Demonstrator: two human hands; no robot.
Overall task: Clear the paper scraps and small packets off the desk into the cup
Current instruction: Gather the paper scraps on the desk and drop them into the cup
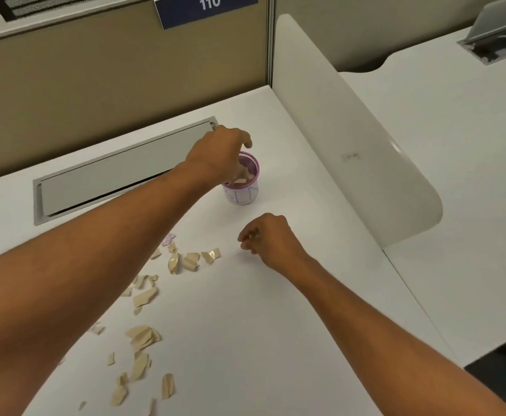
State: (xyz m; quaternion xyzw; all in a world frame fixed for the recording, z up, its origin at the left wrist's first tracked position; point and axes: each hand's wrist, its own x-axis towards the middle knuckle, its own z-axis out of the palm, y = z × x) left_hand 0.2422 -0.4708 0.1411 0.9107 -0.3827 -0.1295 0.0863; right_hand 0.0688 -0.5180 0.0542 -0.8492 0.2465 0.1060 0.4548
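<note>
White desk [275, 325] — beige scraps [143, 334], cubicle partition [95, 85]

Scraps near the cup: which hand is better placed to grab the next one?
Right, probably. The right hand hovers low beside the nearest scraps, fingers curled, apparently holding nothing. The left hand is busy over the cup, dropping pieces in.

The left hand [220, 154] hung over the cup [243, 190], covering most of its mouth. Bare desk [290, 325] lay open right of the scraps [143, 334], around the right hand [268, 238]. A white divider [350, 130] closed off the right side, a beige partition [95, 76] the back. The cable hatch [119, 172] sat flush, left of the cup.
</note>
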